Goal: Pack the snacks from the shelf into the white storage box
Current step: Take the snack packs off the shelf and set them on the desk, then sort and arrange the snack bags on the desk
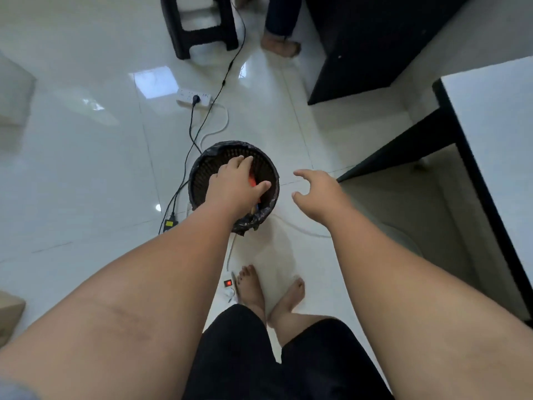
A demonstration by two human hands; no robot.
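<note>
Power strip (193, 97) on white floor (86, 168), upper left. Left hand (234, 180) over round black bin (202, 171), fingers loosely spread; something orange (252, 181) under it, grip unclear. Right hand (315, 189) just right of bin, open, fingers curled, empty. Worktop (496, 134) far right. Snacks, storage box not identifiable.

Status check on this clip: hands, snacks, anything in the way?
Left hand over the black bin, on an orange packet, grip unclear. Right hand open, empty. No shelf or white box visible. Cables on floor.
</note>
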